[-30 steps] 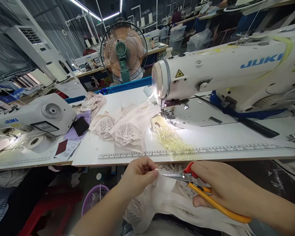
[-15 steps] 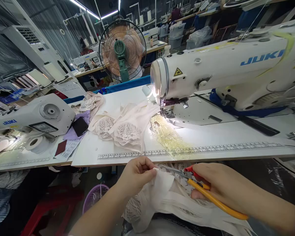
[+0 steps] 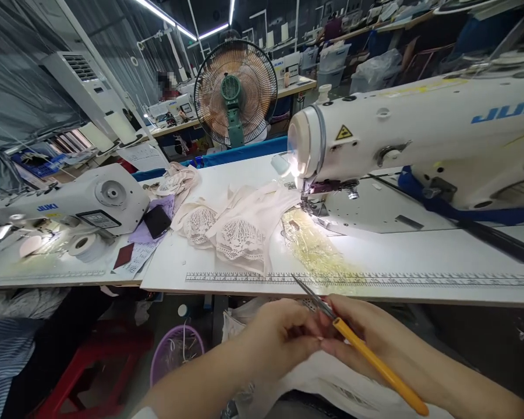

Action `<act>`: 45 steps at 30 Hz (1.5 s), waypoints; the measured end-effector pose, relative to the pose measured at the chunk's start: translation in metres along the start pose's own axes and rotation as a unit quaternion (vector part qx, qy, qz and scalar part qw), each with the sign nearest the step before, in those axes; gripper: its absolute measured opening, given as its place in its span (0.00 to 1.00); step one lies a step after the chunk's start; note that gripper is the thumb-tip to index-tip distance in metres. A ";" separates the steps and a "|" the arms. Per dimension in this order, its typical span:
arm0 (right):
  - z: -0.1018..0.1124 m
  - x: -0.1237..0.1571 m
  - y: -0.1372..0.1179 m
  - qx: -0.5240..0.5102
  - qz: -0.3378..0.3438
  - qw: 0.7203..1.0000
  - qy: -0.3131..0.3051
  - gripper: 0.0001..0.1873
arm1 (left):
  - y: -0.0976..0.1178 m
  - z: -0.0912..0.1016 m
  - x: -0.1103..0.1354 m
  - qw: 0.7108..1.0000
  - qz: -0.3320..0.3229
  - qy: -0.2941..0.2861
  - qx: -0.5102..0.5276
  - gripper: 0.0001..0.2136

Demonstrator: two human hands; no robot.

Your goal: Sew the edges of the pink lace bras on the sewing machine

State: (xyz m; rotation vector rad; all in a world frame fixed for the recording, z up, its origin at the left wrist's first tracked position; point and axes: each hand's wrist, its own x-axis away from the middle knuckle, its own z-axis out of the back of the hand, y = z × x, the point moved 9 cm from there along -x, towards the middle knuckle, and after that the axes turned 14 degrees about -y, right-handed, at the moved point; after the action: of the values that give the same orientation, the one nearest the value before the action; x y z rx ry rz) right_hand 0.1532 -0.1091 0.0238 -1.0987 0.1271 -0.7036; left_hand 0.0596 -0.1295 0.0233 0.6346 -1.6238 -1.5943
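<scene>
In front of the table edge my left hand point(image 3: 283, 331) is closed, its fingertips pinching the pale fabric and meeting those of my right hand. My right hand point(image 3: 362, 329) holds scissors point(image 3: 371, 358) with an orange-yellow handle; their pointed blades aim up and left over the table edge. Its thumb and fingers also come together at the fabric. Below both hands a cream garment point(image 3: 314, 378) hangs over my lap, partly hidden by my hands and forearms. Another cream garment with lace cups point(image 3: 240, 235) lies on the table by the sewing machine needle.
A white sewing machine point(image 3: 402, 134) stands at the right, a second sewing machine point(image 3: 109, 201) at the left. A printed ruler strip point(image 3: 231, 278) runs along the table front. Yellowish tape point(image 3: 318, 250) covers part of the tabletop. A purple bin point(image 3: 157, 361) and red stool point(image 3: 91, 372) stand below.
My hands have come together, the right moving in to the left. The scissors have swung, blades now pointing up and left over the table edge. The view has shifted slightly left.
</scene>
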 end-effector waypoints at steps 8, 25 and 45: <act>-0.002 -0.001 0.006 0.017 0.011 0.999 0.036 0.04 | 0.008 0.015 -0.015 0.980 0.000 -0.085 -0.179 0.08; 0.053 -0.010 -0.001 0.178 0.051 0.948 0.260 0.04 | 0.003 0.079 -0.008 0.958 -0.094 -0.012 -0.269 0.16; 0.048 -0.027 0.033 0.230 -0.048 0.955 0.183 0.11 | 0.000 0.048 0.017 0.854 -0.114 0.212 -0.461 0.07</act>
State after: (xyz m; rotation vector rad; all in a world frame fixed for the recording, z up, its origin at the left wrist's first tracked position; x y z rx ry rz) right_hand 0.1679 -0.0482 0.0117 -0.5230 0.2135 -0.9640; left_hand 0.0114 -0.1139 0.0300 0.5845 -0.3544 -1.9739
